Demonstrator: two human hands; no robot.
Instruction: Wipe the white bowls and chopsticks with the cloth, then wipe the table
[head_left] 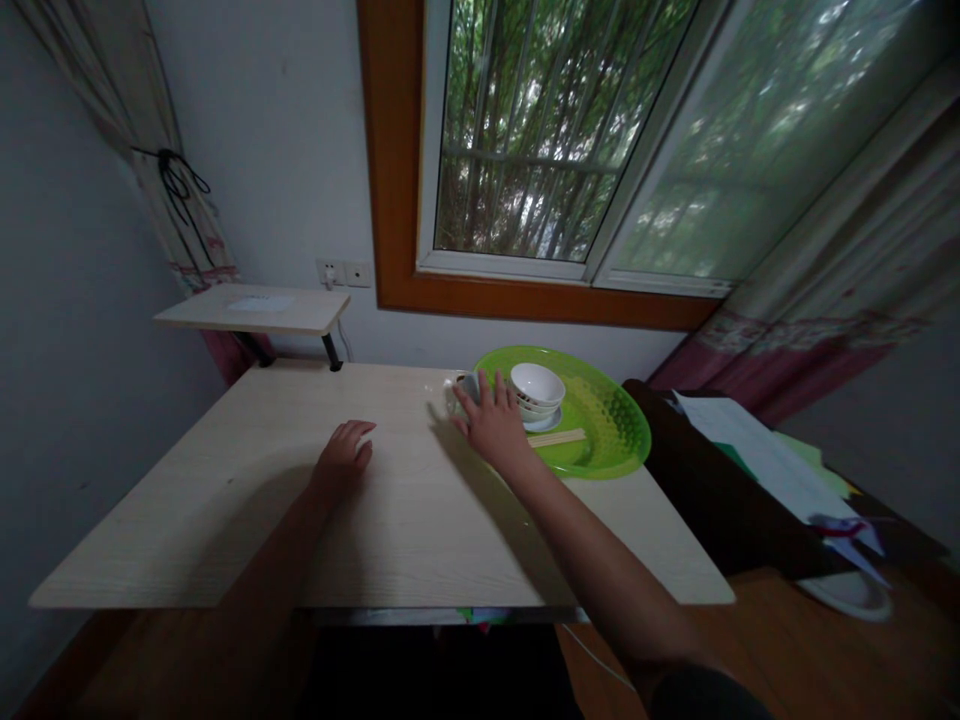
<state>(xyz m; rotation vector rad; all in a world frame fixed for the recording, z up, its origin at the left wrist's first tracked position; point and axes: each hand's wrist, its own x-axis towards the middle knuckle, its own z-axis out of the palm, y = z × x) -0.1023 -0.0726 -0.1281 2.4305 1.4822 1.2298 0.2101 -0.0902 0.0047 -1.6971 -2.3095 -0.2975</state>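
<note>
My right hand (pixel 496 420) is over the left edge of a bright green plastic tray (pixel 626 440), fingers spread, with nothing visibly held. Behind its fingertips is a small clear, shiny object (pixel 454 398), partly hidden, perhaps a glass; I cannot tell whether the hand touches it. Just right of that hand, a stack of white bowls (pixel 538 384) sits on a white plate (pixel 545 423) in the tray. Several light wooden chopsticks (pixel 559 437) lie in front of the bowls. My left hand (pixel 345 455) is above the table's left half, thumb apart from lightly bent fingers, holding nothing.
The pale wooden table (pixel 420 540) stands against the wall below a window. A small raised shelf (pixel 292 312) with a paper on it is at the back left. Right of the table, papers (pixel 772 460) lie on a dark surface. A white cable (pixel 600 660) hangs below.
</note>
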